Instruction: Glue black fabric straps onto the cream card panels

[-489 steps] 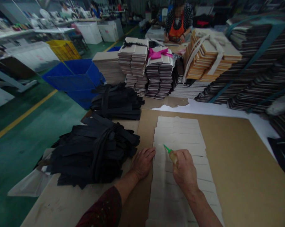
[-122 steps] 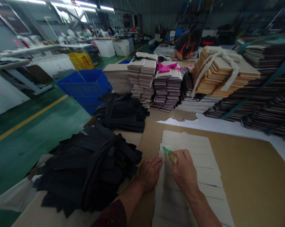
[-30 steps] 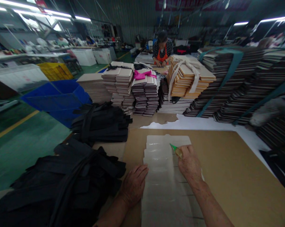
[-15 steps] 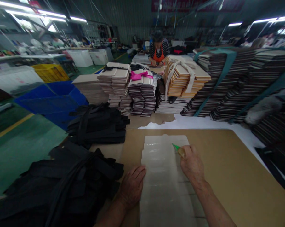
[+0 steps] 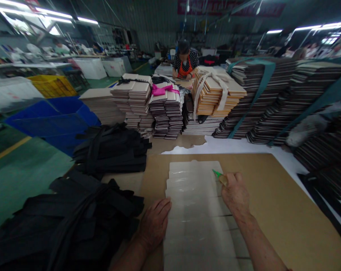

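Observation:
Overlapping pale grey panels (image 5: 198, 222) lie in a column on the brown board (image 5: 277, 203), with shiny wet-looking streaks across them. My right hand (image 5: 236, 192) is closed around a small glue bottle (image 5: 223, 180) with a green pointed nozzle (image 5: 216, 173), whose tip is over the upper right part of the top panel. My left hand (image 5: 155, 222) lies flat at the left edge of the panels, fingertips touching them, holding nothing.
Black fabric strips (image 5: 63, 222) are piled at the left, with another black bundle (image 5: 113, 148) behind. Tied panel stacks (image 5: 166, 113) line the back. A blue crate (image 5: 54, 120) stands at the left. Across the stacks, a person (image 5: 185, 62) in an orange apron bends over a table.
The green nozzle and my right hand have moved to the right over the top panel. My left hand stays at the panels' edge. The whole view has shifted slightly.

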